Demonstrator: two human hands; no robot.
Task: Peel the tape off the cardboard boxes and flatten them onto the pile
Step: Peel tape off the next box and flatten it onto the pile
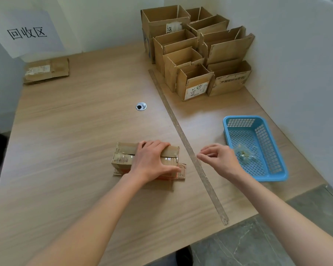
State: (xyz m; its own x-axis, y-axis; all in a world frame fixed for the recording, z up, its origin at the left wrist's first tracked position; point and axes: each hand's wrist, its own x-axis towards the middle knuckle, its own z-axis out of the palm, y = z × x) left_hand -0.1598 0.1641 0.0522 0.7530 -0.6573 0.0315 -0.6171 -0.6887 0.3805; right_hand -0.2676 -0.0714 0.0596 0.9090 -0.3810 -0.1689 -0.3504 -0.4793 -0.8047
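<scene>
A small taped cardboard box [123, 158] lies on the wooden table [75, 131] near its middle front. My left hand [154, 160] is spread over the box's top and grips it. To the right of the box hovers my right hand [217, 158], fingers loosely curled and pinched near the tips; whether a strip of clear tape is between them I cannot tell. A crumpled wad of clear tape [244, 152] lies in the blue basket [273, 169] just right of that hand. A pile of flattened cardboard [46, 71] rests at the far left of the table.
Several open cardboard boxes [196, 54] stand in the far right corner against the wall. A long grey strip [186, 143] runs diagonally across the table between box and basket. A round metal grommet [141, 106] sits mid-table. A paper sign [27, 33] hangs on the left wall.
</scene>
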